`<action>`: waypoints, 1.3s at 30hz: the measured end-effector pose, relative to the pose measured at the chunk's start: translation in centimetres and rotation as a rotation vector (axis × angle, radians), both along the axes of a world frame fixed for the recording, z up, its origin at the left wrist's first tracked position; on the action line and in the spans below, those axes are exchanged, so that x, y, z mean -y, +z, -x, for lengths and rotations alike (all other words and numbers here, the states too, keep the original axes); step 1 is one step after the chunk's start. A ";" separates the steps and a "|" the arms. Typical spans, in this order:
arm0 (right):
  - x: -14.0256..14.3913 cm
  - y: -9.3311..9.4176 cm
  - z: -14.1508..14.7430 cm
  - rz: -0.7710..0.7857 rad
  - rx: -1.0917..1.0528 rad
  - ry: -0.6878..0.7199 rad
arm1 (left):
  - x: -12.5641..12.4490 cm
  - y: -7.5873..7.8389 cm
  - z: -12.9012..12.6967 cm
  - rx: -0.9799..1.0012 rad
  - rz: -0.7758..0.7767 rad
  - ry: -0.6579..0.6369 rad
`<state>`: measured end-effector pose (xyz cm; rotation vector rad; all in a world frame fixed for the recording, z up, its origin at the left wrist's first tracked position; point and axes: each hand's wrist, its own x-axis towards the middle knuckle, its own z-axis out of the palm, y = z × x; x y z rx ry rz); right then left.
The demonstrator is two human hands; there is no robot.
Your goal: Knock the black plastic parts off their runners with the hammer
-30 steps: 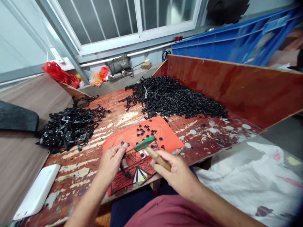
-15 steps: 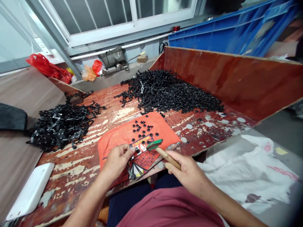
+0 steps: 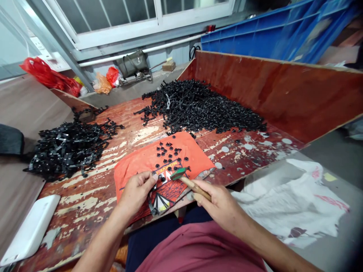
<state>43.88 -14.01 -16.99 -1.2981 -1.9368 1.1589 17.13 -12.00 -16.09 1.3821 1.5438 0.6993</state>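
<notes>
My right hand [image 3: 218, 200] is closed round the wooden handle of a small hammer [image 3: 195, 187] with a green head. The head is over the orange printed cloth [image 3: 130, 164], close to my left hand. My left hand [image 3: 135, 190] pinches a thin black strip [image 3: 149, 200] with a round end that hangs toward the table's front edge. Its upper part is partly hidden by my fingers. Several small black round pieces [image 3: 170, 151] lie on the cloth just beyond both hands.
A large heap of black parts [image 3: 198, 107] lies at the back, by a red-brown board [image 3: 278, 90]. Another heap of black strips [image 3: 68, 151] lies left. A white flat object [image 3: 31, 230] is at the near left. A white sack [image 3: 289, 204] and a blue crate [image 3: 263, 37] stand right.
The view has shifted slightly. The hammer head has come a little closer to my left hand, which keeps its pinch on the black strip.
</notes>
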 end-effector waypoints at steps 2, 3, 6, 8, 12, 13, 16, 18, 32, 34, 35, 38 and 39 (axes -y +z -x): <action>0.0 0.0 0.0 -0.006 0.007 -0.004 | 0.0 0.1 -0.1 -0.025 0.010 -0.004; 0.0 0.0 0.0 -0.010 0.008 -0.005 | 0.0 0.1 -0.2 -0.054 0.013 -0.001; 0.1 0.3 0.1 -0.014 0.001 0.003 | -0.1 -0.1 -0.3 -0.140 0.012 0.019; 0.0 0.7 0.3 -0.027 -0.015 0.016 | -0.2 -0.2 -0.3 -0.167 0.008 0.024; -0.5 1.8 1.2 -0.135 -0.028 0.053 | -0.4 -0.2 -0.4 -0.174 0.014 0.023; -0.7 2.0 1.4 -0.163 -0.005 0.071 | -0.4 0.0 -0.4 -0.175 0.017 0.022; -1.1 2.4 2.0 -0.213 0.109 0.111 | -0.3 0.6 -0.3 -0.196 0.012 -0.001; -1.3 2.4 2.0 -0.237 0.170 0.110 | -0.3 0.9 -0.2 -0.211 -0.016 -0.037; -1.9 4.7 1.2 -0.293 0.102 0.097 | -0.4 1.3 -0.3 -0.248 -0.050 -0.070; -1.8 4.4 1.3 -0.328 0.095 0.091 | -0.3 1.2 -0.2 -0.229 -0.045 -0.061; -1.8 4.1 1.5 -0.345 0.115 0.095 | -0.3 1.2 -0.2 -0.220 -0.041 -0.055; -1.7 3.4 1.8 -0.368 0.229 0.133 | -0.2 0.9 0.0 -0.209 -0.042 -0.031; -1.7 3.3 1.9 -0.369 0.247 0.149 | -0.2 0.7 0.1 -0.210 -0.043 -0.027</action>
